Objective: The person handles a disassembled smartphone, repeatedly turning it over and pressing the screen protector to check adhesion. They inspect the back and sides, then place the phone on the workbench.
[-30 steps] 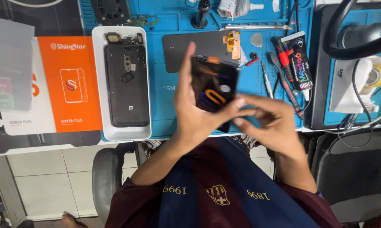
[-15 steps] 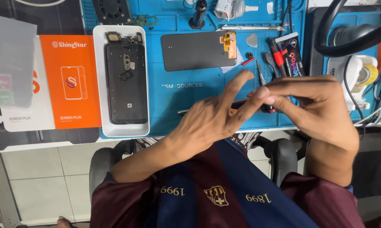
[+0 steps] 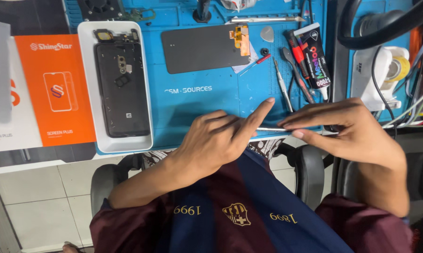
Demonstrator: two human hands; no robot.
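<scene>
A thin flat panel [image 3: 270, 129], seen edge-on, is held level over the near edge of the blue mat [image 3: 197, 100]. It is judged light, stiff, fragile; edge holds are advised. Left hand [image 3: 220, 138] and right hand [image 3: 347, 129] are pinched on opposite ends.

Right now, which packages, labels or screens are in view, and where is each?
Orange box: flat rectangle, far left, phone drawing on it.
White box: beside it at the left edge, partly cut off.
Glue tube: black with printed label, upper right.
Dark panel: grey rectangle on the blue mat.
</scene>
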